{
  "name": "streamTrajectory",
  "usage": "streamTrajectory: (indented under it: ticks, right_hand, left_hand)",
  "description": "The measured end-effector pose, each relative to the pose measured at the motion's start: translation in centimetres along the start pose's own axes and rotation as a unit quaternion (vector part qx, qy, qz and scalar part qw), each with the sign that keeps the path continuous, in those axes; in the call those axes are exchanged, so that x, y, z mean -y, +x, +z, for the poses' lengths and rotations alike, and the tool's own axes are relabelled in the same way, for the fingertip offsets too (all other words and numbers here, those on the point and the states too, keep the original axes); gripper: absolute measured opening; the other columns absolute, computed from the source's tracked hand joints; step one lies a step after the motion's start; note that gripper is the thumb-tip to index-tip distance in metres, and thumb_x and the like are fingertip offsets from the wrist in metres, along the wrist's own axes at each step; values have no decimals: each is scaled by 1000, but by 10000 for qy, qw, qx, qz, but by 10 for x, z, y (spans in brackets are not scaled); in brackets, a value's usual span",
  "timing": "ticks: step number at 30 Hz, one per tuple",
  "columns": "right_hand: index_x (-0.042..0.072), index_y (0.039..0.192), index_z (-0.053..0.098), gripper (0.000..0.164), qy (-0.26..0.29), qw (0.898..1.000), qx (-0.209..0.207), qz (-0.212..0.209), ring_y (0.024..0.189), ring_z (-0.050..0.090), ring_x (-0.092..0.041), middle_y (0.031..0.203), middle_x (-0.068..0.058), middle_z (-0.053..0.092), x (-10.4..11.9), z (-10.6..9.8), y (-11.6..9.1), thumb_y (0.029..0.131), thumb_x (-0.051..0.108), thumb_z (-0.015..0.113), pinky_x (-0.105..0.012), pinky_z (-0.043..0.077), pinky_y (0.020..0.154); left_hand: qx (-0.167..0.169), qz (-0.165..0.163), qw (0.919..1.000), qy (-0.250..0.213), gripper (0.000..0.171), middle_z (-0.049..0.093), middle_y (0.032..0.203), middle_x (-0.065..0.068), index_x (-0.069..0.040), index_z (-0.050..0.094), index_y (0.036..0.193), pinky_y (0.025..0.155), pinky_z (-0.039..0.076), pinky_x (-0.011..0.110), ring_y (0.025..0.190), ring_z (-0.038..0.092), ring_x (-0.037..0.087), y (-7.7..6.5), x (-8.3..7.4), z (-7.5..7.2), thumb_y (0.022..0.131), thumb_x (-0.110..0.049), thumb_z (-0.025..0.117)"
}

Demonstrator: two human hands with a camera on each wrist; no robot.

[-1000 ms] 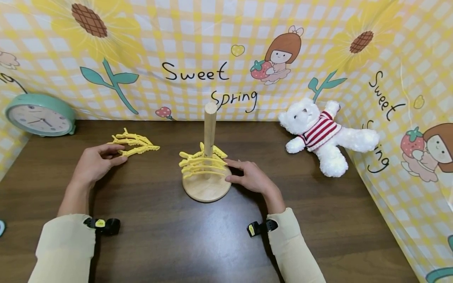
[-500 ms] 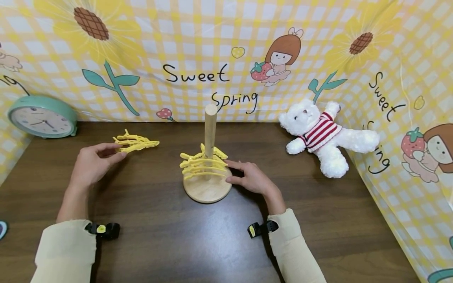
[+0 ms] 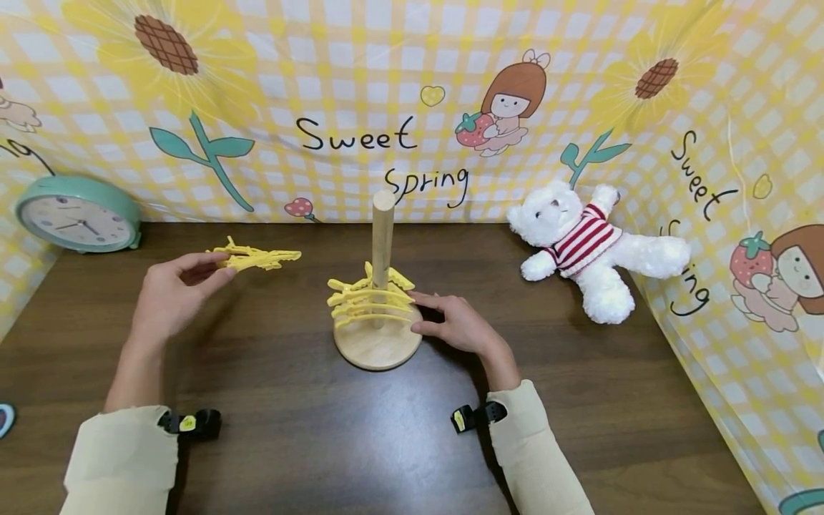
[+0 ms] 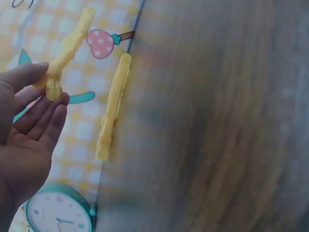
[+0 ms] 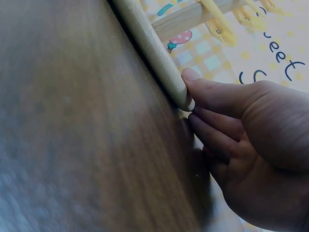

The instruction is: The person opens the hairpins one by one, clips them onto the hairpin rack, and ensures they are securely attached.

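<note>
A yellow clip (image 4: 71, 45) is pinched near one end between the thumb and fingers of the left hand (image 3: 170, 295), at left of centre in the head view. The grasp is narrow; the clip's long portion projects beyond the fingertips, presumably so that the gripping end is left unobstructed. A second, loose clip (image 4: 114, 104) is seen on the bench (image 3: 309, 443) in the left wrist view, just beside the held one. In the head view these two overlap, and the contact between them cannot be judged.

The wooden stand (image 3: 376, 350) is located at the centre of the head view, its post vertical and its round base flat on the bench. The rim of the base is held by the thumb and fingertips of the right hand (image 3: 460, 325). This light hold probably serves to prevent the stand from turning or sliding, since its post is loaded on one side.

Several mounted clips (image 3: 370, 295) are carried low on the post, fanned mostly toward the left; by this arrangement the upper post appears to be left accessible.

A green clock (image 3: 77, 214) is positioned at the left edge and a plush bear (image 3: 586, 239) at right, both apparently out of the way of the hands.
</note>
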State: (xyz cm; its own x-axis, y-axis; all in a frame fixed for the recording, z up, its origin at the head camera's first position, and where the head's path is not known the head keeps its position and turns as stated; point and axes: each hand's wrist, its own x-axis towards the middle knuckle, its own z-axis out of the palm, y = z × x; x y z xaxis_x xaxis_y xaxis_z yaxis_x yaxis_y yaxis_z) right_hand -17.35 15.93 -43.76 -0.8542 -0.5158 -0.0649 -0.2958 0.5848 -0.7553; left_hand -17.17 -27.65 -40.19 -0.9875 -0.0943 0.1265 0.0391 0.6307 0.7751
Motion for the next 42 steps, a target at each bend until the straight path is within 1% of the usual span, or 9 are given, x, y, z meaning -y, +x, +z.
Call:
streamTrajectory:
  ticks: [3,5,8,14,22,27,34,38,42]
  right_hand:
    - [13,148,54,57,-4,10000,-3,-15,143,39,-34,147,-7,54,0,0,0,96,22,73,-45,29,118]
    - [13,148,54,56,-12,10000,-6,-15,143,39,-34,147,-7,54,-1,0,0,96,22,73,-45,29,118]
    - [13,148,54,56,-23,10000,-7,-13,143,39,-34,147,-7,54,-1,0,1,96,23,73,-46,29,118]
    - [13,148,54,56,-23,10000,-7,-2,143,39,-33,147,-7,54,-1,0,1,96,23,73,-46,29,118]
    - [13,148,53,57,-17,10000,4,-45,143,39,-32,148,-6,53,-1,-1,2,96,22,73,-45,28,119]
    - [12,148,53,57,-15,10000,16,-77,143,39,-30,148,-6,52,-1,-1,1,96,22,72,-44,27,119]
    - [11,148,52,57,4,9999,30,-98,143,39,-31,148,-7,53,0,-1,0,96,21,72,-45,27,119]
    - [11,148,52,56,17,10000,37,-90,144,38,-31,148,-6,52,-1,-1,1,97,21,72,-44,27,119]
    - [11,148,53,56,5,9999,33,-100,143,39,-31,149,-6,52,-2,-1,1,96,21,72,-44,27,119]
  left_hand:
    - [-262,242,9991,-234,44,66,106,-17,-4,71,126,73,45,6,89,58,-11,-2,-6,4,94,-33,75]
    - [-430,466,9974,-352,39,64,103,-22,-4,72,124,77,46,5,91,59,-10,-4,-12,7,94,-29,76]
    - [-566,739,9944,-492,36,66,107,-17,-2,72,122,81,45,5,93,59,-7,-6,-20,11,93,-23,76]
    - [-579,1089,9909,-548,30,68,107,-6,-4,74,119,83,46,7,94,60,-4,-10,-38,15,92,-17,77]
    - [-608,1472,9841,-785,28,67,108,-12,-4,74,119,86,45,8,96,61,0,-16,-58,19,92,-9,77]
    - [-693,1883,9730,-1137,28,68,108,-11,1,73,119,86,47,11,98,62,4,-21,-73,21,91,1,74]
    - [-728,2467,9547,-1497,31,70,107,2,7,71,114,86,49,14,98,63,9,-29,-94,23,85,17,71]
    - [-783,2619,9485,-1599,32,71,104,11,9,72,110,86,50,17,97,64,11,-35,-106,26,81,23,72]
    - [-943,2674,9431,-1735,29,71,98,12,10,74,103,80,50,18,91,65,14,-38,-115,29,78,24,74]
